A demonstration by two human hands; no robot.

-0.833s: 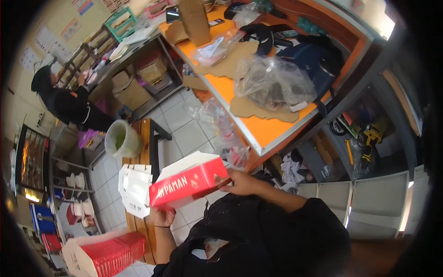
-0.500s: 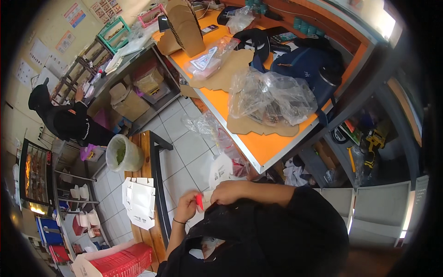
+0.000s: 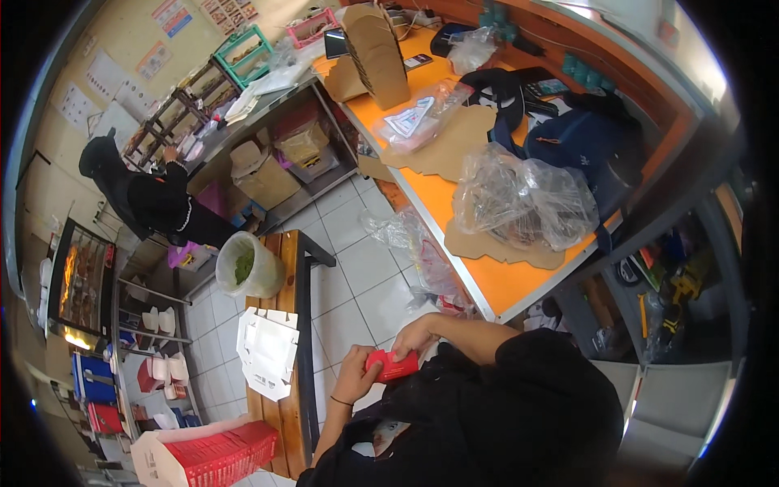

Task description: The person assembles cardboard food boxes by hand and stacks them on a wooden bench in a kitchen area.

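Note:
In front of my body I hold a red carton (image 3: pixel 395 366), white on its other side, like a folding food box. My left hand (image 3: pixel 357 375) grips its left end, with the thumb on the red face. My right hand (image 3: pixel 416 335) is closed on its upper right edge, fingers pressed to the card. Left of my hands, flat white carton blanks (image 3: pixel 268 351) lie on a wooden bench (image 3: pixel 286 438). A stack of red-sided carton blanks (image 3: pixel 219 454) is at the bench's near end.
A translucent bucket (image 3: pixel 264 280) with green contents stands on the bench. The orange table (image 3: pixel 473 278) beyond holds brown cardboard (image 3: pixel 434 150), clear plastic bags (image 3: pixel 527 199) and a dark blue bag (image 3: pixel 584 142). Another person (image 3: pixel 158 199) works at the far-left counter. Plastic wrapping (image 3: pixel 398 231) lies by the table.
The carton has turned so that its red face shows, where a white panel and a small red part showed before. Both hands have shifted on it. The whole view has swung left.

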